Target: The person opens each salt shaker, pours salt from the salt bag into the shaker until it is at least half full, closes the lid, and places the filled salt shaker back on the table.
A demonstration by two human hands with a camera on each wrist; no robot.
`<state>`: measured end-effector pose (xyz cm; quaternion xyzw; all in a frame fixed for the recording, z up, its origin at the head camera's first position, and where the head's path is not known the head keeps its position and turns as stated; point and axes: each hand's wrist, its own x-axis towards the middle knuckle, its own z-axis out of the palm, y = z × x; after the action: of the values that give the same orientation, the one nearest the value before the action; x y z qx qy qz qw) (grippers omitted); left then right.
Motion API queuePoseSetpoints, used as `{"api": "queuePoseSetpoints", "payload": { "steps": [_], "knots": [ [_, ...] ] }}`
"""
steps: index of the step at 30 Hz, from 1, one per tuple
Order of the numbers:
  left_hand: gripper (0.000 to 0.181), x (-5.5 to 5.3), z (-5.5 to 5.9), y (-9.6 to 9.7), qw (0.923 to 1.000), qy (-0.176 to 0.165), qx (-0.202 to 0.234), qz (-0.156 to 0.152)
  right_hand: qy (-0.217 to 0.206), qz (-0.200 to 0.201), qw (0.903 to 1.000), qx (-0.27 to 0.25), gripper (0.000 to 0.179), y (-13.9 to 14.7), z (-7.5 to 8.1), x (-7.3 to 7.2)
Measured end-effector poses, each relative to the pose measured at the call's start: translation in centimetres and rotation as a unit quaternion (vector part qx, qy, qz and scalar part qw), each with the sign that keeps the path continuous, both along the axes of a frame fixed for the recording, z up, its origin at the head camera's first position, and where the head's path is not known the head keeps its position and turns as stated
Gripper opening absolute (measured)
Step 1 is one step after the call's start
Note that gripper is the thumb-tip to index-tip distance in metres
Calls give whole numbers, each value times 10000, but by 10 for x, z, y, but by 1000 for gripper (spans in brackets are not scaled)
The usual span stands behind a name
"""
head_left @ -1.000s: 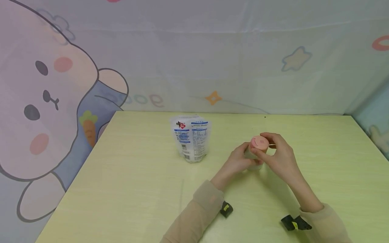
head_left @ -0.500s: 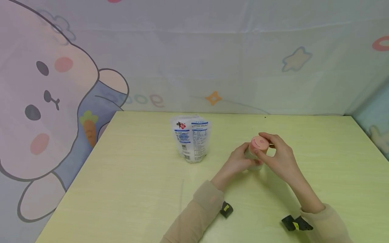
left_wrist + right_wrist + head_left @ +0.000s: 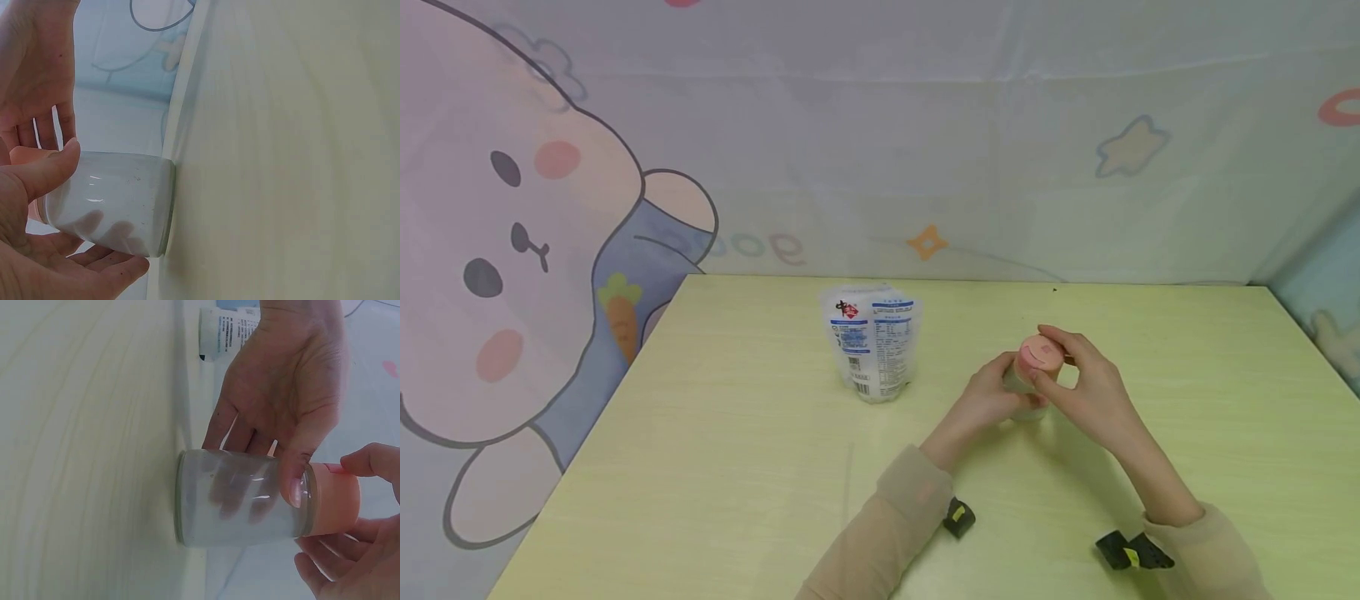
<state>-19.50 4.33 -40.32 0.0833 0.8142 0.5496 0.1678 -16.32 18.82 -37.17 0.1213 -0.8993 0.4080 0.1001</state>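
A clear glass jar (image 3: pixel 250 537) with a pink lid (image 3: pixel 1041 353) stands upright on the table, right of centre in the head view. My left hand (image 3: pixel 994 393) grips the jar's body, its thumb on the near side and its fingers showing through the glass in the right wrist view. My right hand (image 3: pixel 1093 392) holds the lid from the right, thumb and fingers at its rim. The lid (image 3: pixel 337 499) sits on the jar's mouth. In the left wrist view the jar (image 3: pixel 119 194) has its base at the table surface.
A white plastic pouch (image 3: pixel 874 343) with blue print stands on the table (image 3: pixel 737 433), left of the jar. One black strap piece (image 3: pixel 958 517) lies by the left sleeve, another black strap piece (image 3: pixel 1131 552) by the right sleeve. A patterned cloth (image 3: pixel 880 150) hangs behind the table.
The lid's printed mark has turned slightly under my right fingers, and the right thumb has shifted a little to the right. The left hand, jar and pouch stay in place.
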Motion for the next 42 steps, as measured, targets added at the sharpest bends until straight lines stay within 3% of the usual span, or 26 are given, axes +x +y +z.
{"api": "queuePoseSetpoints", "payload": {
  "steps": [11, 23, 35, 42],
  "knots": [
    [56, 0, -1, 1, 10000, -45, -20, 51, 89, -304, 9995, -1, 60, -2, -6, -3],
    [53, -1, -1, 0, 10000, 7, -22, 8, -74, -90, 9999, -34, 60, -1, 2, 0],
    [56, -2, -3, 1, 10000, 52, 0, -24, 103, 191, 9998, -20, 57, 2, 1, 0],
    [57, -3, -3, 1, 10000, 75, -23, -37, -55, 286, 9995, -109, 59, 3, 1, -1]
  ]
}}
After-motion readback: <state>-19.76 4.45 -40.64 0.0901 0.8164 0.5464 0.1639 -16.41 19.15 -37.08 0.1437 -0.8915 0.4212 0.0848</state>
